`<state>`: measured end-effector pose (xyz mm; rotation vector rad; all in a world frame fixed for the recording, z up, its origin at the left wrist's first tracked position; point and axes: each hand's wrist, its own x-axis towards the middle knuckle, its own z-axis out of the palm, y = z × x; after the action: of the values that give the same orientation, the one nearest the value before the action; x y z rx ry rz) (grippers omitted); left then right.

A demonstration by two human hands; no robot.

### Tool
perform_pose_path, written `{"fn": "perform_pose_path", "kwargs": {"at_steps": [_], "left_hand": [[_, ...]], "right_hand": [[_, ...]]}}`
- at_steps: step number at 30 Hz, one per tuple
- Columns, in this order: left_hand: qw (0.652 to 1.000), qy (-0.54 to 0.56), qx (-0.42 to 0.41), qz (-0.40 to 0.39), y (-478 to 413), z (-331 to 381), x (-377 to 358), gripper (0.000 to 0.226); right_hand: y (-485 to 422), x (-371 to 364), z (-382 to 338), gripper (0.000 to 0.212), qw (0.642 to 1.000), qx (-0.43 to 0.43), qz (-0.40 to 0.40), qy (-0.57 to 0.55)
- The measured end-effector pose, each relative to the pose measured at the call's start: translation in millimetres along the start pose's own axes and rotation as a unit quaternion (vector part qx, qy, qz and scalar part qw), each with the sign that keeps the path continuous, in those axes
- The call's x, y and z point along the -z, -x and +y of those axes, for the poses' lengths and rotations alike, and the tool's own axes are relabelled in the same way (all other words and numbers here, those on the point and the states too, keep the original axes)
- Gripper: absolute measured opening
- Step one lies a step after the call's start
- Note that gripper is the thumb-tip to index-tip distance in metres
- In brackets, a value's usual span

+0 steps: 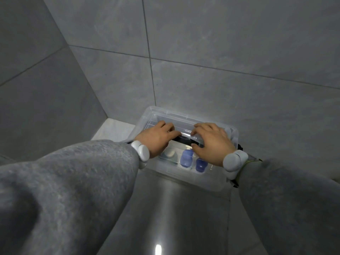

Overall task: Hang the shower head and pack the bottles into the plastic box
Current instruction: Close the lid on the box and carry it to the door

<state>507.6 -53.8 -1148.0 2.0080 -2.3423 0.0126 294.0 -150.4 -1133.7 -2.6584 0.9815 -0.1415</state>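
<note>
A clear plastic box (211, 183) stands on the floor against the tiled wall. Its clear lid (165, 115) lies over the top. My left hand (156, 138) and my right hand (209, 142) both rest palm down on the lid, fingers curled over its middle ridge. Through the clear plastic I see two blue bottles (186, 159) upright and a white-capped bottle (169, 153) beside them. The shower head is not in view.
Grey tiled walls meet in a corner (108, 117) at the left behind the box. A pale ledge (112, 129) runs at the foot of the wall. The glossy grey floor (165, 218) spreads out in front, between my grey sleeves.
</note>
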Motion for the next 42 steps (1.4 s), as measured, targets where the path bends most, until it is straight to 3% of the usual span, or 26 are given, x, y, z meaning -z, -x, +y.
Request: {"fn": "perform_pose_path", "kwargs": {"at_steps": [6, 18, 29, 36, 42], "left_hand": [[0.999, 0.021, -0.014, 0.028, -2.2, 1.4, -3.1, 0.053], [0.997, 0.013, -0.022, 0.071, -17.3, 15.8, -9.1, 0.053], [0.996, 0.050, -0.027, 0.061, -23.8, 11.7, -21.1, 0.049], [0.996, 0.055, -0.023, 0.070, -21.7, 10.5, -30.4, 0.050], [0.998, 0.001, -0.020, 0.055, -19.6, 4.2, -21.2, 0.050]], "right_hand": [[-2.7, -5.0, -4.6, 0.034, 1.000, 0.024, 0.010, -0.005], [-1.8, -9.7, 5.3, 0.032, 1.000, -0.017, 0.018, -0.017], [-3.8, -21.8, 10.9, 0.028, 0.998, -0.042, 0.015, -0.037], [-1.3, -25.6, 12.3, 0.052, 0.998, -0.038, 0.025, -0.052], [-1.2, -30.5, 11.1, 0.059, 0.998, -0.019, 0.051, -0.027]]}}
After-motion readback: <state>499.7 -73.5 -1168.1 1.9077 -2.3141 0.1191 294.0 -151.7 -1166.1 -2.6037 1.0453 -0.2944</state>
